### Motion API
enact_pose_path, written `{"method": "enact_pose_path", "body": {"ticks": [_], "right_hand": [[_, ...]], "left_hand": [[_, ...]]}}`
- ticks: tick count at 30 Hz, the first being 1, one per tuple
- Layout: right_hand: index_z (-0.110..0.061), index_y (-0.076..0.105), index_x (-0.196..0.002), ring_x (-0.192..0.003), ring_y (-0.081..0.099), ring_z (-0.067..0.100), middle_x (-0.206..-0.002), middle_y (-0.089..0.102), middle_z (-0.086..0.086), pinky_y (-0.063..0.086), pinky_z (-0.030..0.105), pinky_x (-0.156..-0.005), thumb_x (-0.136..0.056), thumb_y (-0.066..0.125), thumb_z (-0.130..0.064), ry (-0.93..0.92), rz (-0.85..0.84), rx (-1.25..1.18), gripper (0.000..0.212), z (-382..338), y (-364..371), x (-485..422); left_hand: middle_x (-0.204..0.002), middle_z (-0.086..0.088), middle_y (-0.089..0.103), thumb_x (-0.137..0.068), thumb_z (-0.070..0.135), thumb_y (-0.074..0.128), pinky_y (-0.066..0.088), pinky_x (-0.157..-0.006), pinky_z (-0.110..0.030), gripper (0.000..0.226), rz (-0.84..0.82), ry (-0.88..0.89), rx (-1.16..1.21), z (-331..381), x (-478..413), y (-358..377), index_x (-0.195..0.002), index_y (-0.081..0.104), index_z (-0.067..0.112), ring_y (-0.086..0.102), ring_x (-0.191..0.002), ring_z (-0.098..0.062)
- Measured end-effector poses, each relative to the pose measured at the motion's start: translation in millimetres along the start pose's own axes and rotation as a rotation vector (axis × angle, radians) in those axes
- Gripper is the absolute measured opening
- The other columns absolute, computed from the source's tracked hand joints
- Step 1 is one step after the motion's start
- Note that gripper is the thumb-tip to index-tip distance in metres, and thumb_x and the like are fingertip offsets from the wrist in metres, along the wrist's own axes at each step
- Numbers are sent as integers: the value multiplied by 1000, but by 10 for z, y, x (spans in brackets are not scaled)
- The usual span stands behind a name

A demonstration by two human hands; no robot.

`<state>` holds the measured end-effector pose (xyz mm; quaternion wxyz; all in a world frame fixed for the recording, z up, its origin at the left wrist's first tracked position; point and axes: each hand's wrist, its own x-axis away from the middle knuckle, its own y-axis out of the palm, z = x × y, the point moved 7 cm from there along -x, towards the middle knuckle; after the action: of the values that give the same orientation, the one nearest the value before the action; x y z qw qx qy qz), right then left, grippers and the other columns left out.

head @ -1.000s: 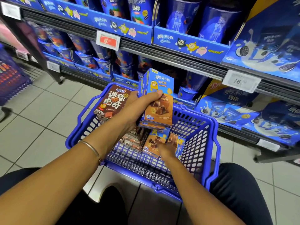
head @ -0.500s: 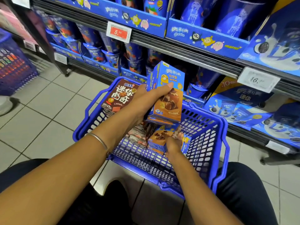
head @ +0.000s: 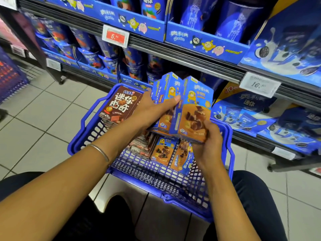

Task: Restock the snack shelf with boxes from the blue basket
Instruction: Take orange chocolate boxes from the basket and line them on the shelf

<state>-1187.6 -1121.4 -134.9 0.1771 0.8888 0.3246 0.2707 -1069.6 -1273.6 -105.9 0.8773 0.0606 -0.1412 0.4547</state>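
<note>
The dark metal snack shelf with blue display trays is faced from low down. The blue plastic mesh basket is set on the floor just before it, keeping stock within reach. Blue-and-orange cardboard snack boxes are gathered upright above it, probably for shelving together: some are gripped by the left hand, one is clasped at its base by the right hand.

Blue and orange all round
Blue lattice basket; above it blue-and-orange boxes, 1 brown box, red price tag
</note>
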Motion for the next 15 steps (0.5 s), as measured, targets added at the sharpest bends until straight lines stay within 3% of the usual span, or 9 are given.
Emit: {"method": "enact_pose_path", "body": {"ticks": [3, 4, 7, 9, 12, 13, 15], "right_hand": [[-6, 59, -132, -107, 70, 31, -119, 73, 13, 55, 50, -96, -102, 51, -21, 33, -71, 59, 35, -42, 213, -39], [-8, 56, -136, -111, 69, 32, -123, 71, 13, 54, 52, -97, -101, 53, -21, 54, -99, 55, 38, -59, 256, -39], [-15, 57, -136, -112, 69, 31, -123, 72, 10, 52, 56, -100, -101, 57, -26, 100, -155, 118, 38, -100, 317, -66], [-16, 59, -135, -111, 70, 31, -122, 73, 9, 51, 59, -100, -101, 56, -26, 98, -160, 171, 35, -131, 332, -82], [-16, 58, -136, -113, 69, 33, -122, 73, 9, 51, 59, -100, -102, 55, -24, 93, -142, 215, 35, -150, 369, -81], [-17, 57, -136, -114, 68, 34, -123, 72, 9, 52, 58, -99, -103, 54, -24, 83, -141, 235, 35, -143, 385, -75], [-21, 57, -136, -114, 69, 31, -124, 72, 7, 53, 54, -100, -103, 54, -28, 58, -155, 290, 33, -125, 437, -46]], "left_hand": [[-100, 6, 83, -92, 54, 76, 63, -69, -24, 37, -16, -11, -6, -6, 24, 75, -114, 72, 24, 81, -87, -12], [-103, 6, 83, -93, 59, 72, 63, -70, -23, 44, -10, -23, -17, -14, 18, 76, -118, 71, 24, 80, -88, -12], [-122, -3, 76, -84, 78, 64, 64, -87, -35, 79, 31, -91, -53, -69, 37, 58, -135, 60, 18, 79, -97, -16], [-122, -8, 76, -76, 88, 61, 64, -89, -40, 98, 2, -131, -55, -78, 60, 78, -137, 60, 13, 80, -97, -20], [-104, 2, 82, -59, 104, 50, 63, -63, -29, 111, -85, -184, -92, 41, 123, 120, -130, 68, 20, 80, -83, -13], [-110, 3, 81, -51, 104, 49, 64, -67, -30, 122, -101, -210, -105, 69, 140, 125, -141, 62, 22, 80, -89, -14], [-132, 2, 74, -48, 96, 63, 62, -93, -43, 148, -113, -258, -73, 78, 152, 128, -168, 16, 22, 76, -110, -20]]}}
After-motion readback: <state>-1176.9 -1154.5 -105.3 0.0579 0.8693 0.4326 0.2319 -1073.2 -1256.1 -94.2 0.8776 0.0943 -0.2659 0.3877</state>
